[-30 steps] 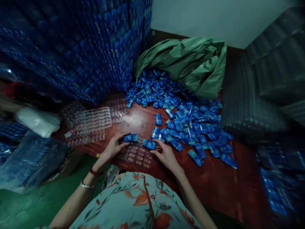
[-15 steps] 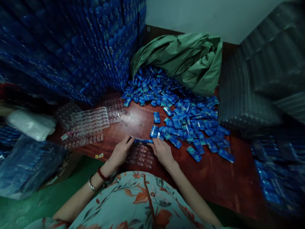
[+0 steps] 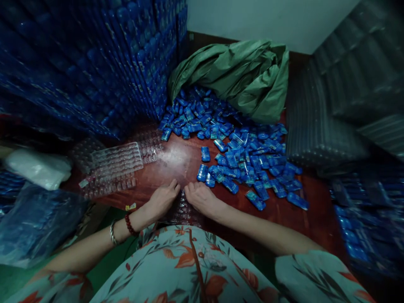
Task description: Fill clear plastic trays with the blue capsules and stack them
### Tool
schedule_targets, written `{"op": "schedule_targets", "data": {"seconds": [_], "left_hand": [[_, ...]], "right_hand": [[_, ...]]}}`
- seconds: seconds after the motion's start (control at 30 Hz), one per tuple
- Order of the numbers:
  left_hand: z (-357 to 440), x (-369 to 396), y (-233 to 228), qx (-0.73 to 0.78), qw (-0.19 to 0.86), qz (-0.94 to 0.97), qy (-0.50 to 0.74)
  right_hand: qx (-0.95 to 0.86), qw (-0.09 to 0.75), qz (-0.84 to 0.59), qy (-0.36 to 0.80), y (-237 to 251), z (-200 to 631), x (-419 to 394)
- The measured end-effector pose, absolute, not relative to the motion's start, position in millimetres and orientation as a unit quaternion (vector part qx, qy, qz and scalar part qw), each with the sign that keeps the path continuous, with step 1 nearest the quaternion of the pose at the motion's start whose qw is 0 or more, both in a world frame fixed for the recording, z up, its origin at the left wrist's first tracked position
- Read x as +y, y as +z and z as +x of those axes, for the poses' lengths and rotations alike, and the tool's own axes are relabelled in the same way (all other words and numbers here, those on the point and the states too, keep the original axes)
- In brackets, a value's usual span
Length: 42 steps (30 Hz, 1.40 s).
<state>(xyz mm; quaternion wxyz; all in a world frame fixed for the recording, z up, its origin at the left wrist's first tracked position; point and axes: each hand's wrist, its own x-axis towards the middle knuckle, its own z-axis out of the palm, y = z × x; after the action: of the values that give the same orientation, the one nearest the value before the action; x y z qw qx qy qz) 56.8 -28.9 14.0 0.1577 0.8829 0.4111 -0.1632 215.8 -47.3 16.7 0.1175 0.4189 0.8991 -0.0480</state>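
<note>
1. The desk (image 3: 176, 162) was a reddish-brown wooden top, glossy, catching a patch of light near its middle.
2. Both hands lay palm-down at the near edge: the left hand (image 3: 162, 198) and the right hand (image 3: 199, 198), fingertips almost meeting, pressed flat on a clear blister tray (image 3: 186, 212) between them. Whether either hand gripped anything underneath could not be told.
3. Just beyond the right hand, a spill of blue packets (image 3: 240, 158) spread across the desk, thickest toward the far corner.
4. Behind that spill slumped a green sack (image 3: 240, 75), its mouth toward the packets.
5. On the left of the desk sat more empty clear trays (image 3: 115, 162), overlapping one another.
6. Towering on the left was a wall of stacked blue-filled trays (image 3: 94, 63); on the right, stacks of clear trays (image 3: 341, 105).
7. A pale wall (image 3: 268, 21) closed the back, and a green floor (image 3: 19, 277) showed at lower left, beside a plastic bag (image 3: 34, 219).
</note>
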Motion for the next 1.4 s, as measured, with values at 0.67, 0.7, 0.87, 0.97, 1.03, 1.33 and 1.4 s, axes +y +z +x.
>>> {"op": "schedule_targets", "data": {"seconds": [0.67, 0.7, 0.87, 0.97, 1.03, 1.33, 1.4], "left_hand": [[85.0, 15.9, -17.6, 0.41, 0.125, 0.901, 0.068], [87.1, 18.0, -16.6, 0.406, 0.122, 0.903, 0.066], [85.6, 30.6, -7.6, 0.381, 0.137, 0.91, 0.09], [97.2, 57.0, -1.1, 0.366, 0.166, 0.9, 0.168], [118.3, 80.8, 0.6, 0.351, 0.169, 0.904, 0.175], [193.5, 140.8, -5.1, 0.318, 0.149, 0.936, 0.001], [176.1, 139.0, -1.1, 0.325, 0.158, 0.932, 0.026]], "right_hand": [[0.826, 0.085, 0.554, -0.054, -3.3, 295.3, 5.0], [0.824, 0.088, 0.557, -0.052, -3.6, 298.4, 9.9], [0.783, 0.109, 0.611, -0.036, -0.1, 310.1, 20.0], [0.776, 0.102, 0.623, -0.015, -1.5, 308.2, 19.2], [0.78, 0.091, 0.619, -0.017, -5.0, 302.1, 21.6], [0.758, -0.029, 0.645, -0.098, -7.3, 325.3, 32.4], [0.716, -0.172, 0.657, -0.158, -6.1, 335.5, 12.8]]}}
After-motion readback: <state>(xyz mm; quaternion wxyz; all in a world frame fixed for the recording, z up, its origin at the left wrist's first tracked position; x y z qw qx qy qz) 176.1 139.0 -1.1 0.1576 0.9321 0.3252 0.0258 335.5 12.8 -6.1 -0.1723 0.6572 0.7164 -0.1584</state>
